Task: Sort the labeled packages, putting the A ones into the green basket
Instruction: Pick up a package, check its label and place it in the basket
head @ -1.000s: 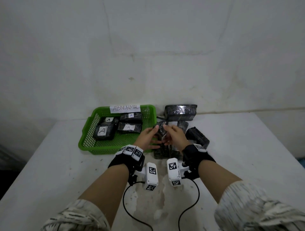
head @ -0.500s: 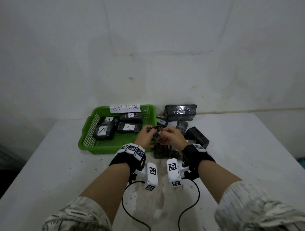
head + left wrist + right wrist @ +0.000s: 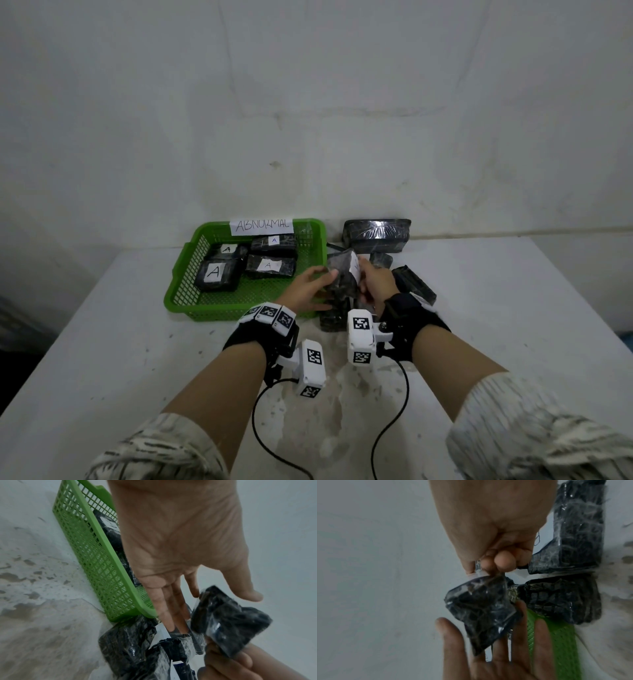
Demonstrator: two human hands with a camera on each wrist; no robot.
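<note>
Pkg [image 3: 342, 274] now higher, R hand [image 3: 375, 286]

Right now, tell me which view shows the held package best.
The right wrist view: the held package fills the centre, pinched by the right hand. The left wrist view shows it blurred; the head view shows it small, with a white label edge.

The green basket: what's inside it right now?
The green basket holds four black packages, each with a white A label facing up. Anything beneath them is hidden; the left hand covers its near right corner.
</note>
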